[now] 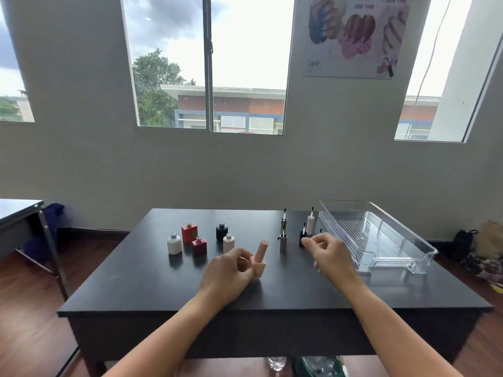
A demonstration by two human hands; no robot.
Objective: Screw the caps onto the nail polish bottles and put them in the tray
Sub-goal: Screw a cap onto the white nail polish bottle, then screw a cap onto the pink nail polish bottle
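One head-worn camera
It looked forward and down across the table [136,281] from close above, window [245,63] at twelve o'clock.

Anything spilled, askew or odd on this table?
No spill or damage shows. The capped pink bottle leans right in the left hand. Loose caps stand brush-up near the tray; the open bottles stand upright.

Left hand [231,270], right hand [330,254]: bare; forearms [163,336] uncovered to frame edge.
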